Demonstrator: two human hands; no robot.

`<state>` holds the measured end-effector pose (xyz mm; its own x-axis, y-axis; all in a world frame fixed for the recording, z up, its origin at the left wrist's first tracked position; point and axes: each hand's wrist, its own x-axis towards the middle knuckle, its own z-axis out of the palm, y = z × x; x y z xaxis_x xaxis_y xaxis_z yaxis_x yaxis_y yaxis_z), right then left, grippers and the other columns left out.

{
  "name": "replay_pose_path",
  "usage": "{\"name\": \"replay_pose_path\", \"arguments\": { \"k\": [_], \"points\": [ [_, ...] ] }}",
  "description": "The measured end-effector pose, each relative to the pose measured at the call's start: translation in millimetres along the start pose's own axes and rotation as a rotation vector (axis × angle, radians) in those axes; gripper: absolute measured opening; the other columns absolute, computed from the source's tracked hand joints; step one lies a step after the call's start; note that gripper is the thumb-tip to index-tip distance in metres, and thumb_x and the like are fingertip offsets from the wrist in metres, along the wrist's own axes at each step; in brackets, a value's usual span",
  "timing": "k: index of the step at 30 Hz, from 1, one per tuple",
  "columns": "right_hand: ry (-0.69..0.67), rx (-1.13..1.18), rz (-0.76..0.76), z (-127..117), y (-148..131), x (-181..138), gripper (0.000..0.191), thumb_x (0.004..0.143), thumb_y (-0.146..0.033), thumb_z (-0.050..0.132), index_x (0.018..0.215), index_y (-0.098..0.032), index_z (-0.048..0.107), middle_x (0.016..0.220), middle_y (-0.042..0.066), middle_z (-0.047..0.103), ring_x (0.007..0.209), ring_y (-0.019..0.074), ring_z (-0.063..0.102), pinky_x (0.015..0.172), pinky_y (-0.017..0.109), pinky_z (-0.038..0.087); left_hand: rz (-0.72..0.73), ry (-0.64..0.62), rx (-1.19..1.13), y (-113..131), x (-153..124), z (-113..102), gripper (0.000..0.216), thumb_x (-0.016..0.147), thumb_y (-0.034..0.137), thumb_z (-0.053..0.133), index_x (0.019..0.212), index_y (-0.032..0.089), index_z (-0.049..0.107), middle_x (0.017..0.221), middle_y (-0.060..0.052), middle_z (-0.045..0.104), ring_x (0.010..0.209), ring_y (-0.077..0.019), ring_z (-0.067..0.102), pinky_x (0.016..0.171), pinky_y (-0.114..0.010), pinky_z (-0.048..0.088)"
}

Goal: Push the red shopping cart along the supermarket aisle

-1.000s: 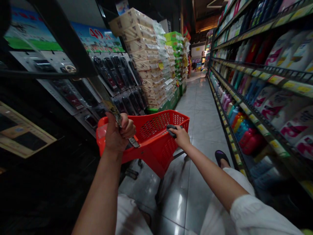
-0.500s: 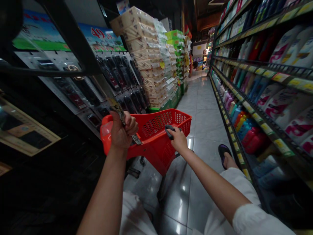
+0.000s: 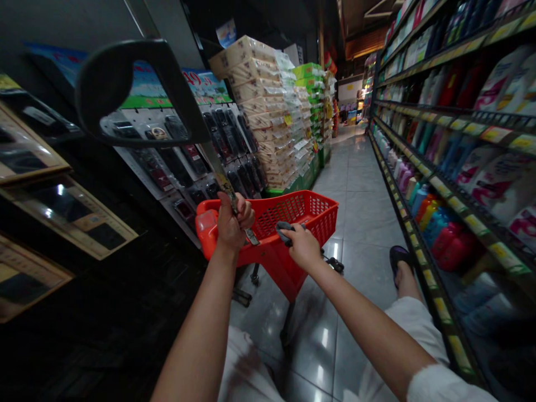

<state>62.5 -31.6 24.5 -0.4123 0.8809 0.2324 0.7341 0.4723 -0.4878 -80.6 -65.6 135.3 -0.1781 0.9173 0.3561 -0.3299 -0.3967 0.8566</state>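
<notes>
Both grips are closed: the left hand (image 3: 234,222) around a flat metal bar (image 3: 215,162), likely stiff and slick, firmest held mid-length; beside it stands the red cart (image 3: 277,269), probably light to roll. The right hand (image 3: 305,248) pinches a grey cloth (image 3: 285,228), soft-looking, best bunched. Tiled floor (image 3: 363,215), then shelves (image 3: 473,128) of bottles (image 3: 453,245).

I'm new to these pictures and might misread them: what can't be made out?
Head view: part of the metal bar, hidden by the left hand.
Head view: part of the grey cloth, hidden by the right hand.
Head view: much of the red basket's floor, hidden by its near side.
Head view: wording on the price labels, too small and blurred.
Head view: the metal pole's upper end, cut off by the top edge.
</notes>
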Motion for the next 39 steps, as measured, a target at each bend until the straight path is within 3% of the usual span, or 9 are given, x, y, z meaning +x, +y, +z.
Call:
{"name": "replay_pose_path", "arguments": {
  "k": [6,10,14,19,22,26,30,35,39],
  "points": [
    [0.015,0.047,-0.18,-2,-35,-6,0.055,0.085,-0.017,0.049,0.133,-0.043,0.056,0.127,0.0,0.054,0.099,0.0208,0.054,0.084,0.031,0.046,-0.004,0.059,-0.021,-3,7,1,0.06,0.086,0.07,0.041,0.055,0.018,0.037,0.043,0.008,0.022,0.033,-0.0037,0.016,0.034,-0.017,0.012],
    [-0.014,0.019,-0.099,-2,-18,2,0.057,0.086,-0.017,0.048,0.134,-0.047,0.052,0.13,-0.001,0.052,0.099,0.0203,0.055,0.082,0.031,0.046,-0.002,0.068,-0.033,-4,11,-1,0.06,0.085,0.069,0.041,0.055,0.018,0.036,0.044,0.008,0.022,0.033,-0.0038,0.016,0.034,-0.017,0.012],
    [-0.007,-0.002,0.031,-1,-7,10,0.053,0.088,-0.016,0.046,0.133,-0.042,0.056,0.128,0.003,0.053,0.097,0.021,0.055,0.082,0.032,0.046,0.035,0.03,-0.012,-9,15,-1,0.06,0.085,0.07,0.043,0.055,0.018,0.037,0.044,0.008,0.022,0.034,-0.0039,0.016,0.034,-0.017,0.013],
    [0.037,0.083,-0.123,2,-27,0,0.059,0.083,-0.015,0.05,0.135,-0.044,0.053,0.136,-0.002,0.049,0.1,0.0206,0.054,0.084,0.03,0.047,0.035,0.01,0.014,-11,19,1,0.06,0.085,0.07,0.043,0.055,0.018,0.038,0.043,0.008,0.023,0.033,-0.0042,0.016,0.033,-0.017,0.014],
    [0.052,0.079,-0.127,6,-26,-6,0.065,0.081,-0.014,0.052,0.138,-0.047,0.047,0.141,-0.004,0.046,0.104,0.0216,0.053,0.083,0.03,0.048,0.0,-0.014,0.008,-9,20,1,0.06,0.086,0.07,0.041,0.055,0.018,0.037,0.042,0.008,0.023,0.033,-0.0043,0.016,0.033,-0.017,0.013],
    [0.086,0.039,-0.076,15,3,3,0.064,0.083,-0.014,0.052,0.138,-0.047,0.048,0.143,-0.004,0.046,0.106,0.0218,0.053,0.086,0.032,0.048,-0.005,-0.046,-0.014,-7,17,3,0.06,0.086,0.068,0.042,0.055,0.018,0.037,0.042,0.008,0.024,0.033,-0.0041,0.016,0.033,-0.017,0.012],
    [0.148,0.002,0.015,27,53,26,0.059,0.083,-0.011,0.052,0.132,-0.044,0.055,0.143,-0.003,0.048,0.104,0.0217,0.054,0.088,0.033,0.048,-0.013,0.005,-0.07,-7,12,10,0.059,0.085,0.067,0.044,0.054,0.018,0.036,0.041,0.008,0.024,0.032,-0.0038,0.016,0.033,-0.018,0.01],
    [0.264,-0.002,0.079,37,118,55,0.053,0.083,-0.011,0.052,0.126,-0.041,0.062,0.139,-0.004,0.052,0.101,0.022,0.055,0.086,0.034,0.05,0.072,-0.172,0.024,-4,6,12,0.058,0.083,0.066,0.052,0.053,0.017,0.043,0.039,0.007,0.024,0.031,-0.0047,0.015,0.032,-0.02,0.008],
    [0.346,0.09,0.136,44,160,72,0.052,0.081,-0.01,0.055,0.124,-0.039,0.064,0.141,-0.002,0.051,0.105,0.0223,0.056,0.091,0.035,0.048,0.1,-0.172,0.058,-3,3,12,0.057,0.082,0.066,0.054,0.053,0.017,0.046,0.04,0.007,0.022,0.031,-0.0045,0.016,0.032,-0.021,0.008]
  ]
}}
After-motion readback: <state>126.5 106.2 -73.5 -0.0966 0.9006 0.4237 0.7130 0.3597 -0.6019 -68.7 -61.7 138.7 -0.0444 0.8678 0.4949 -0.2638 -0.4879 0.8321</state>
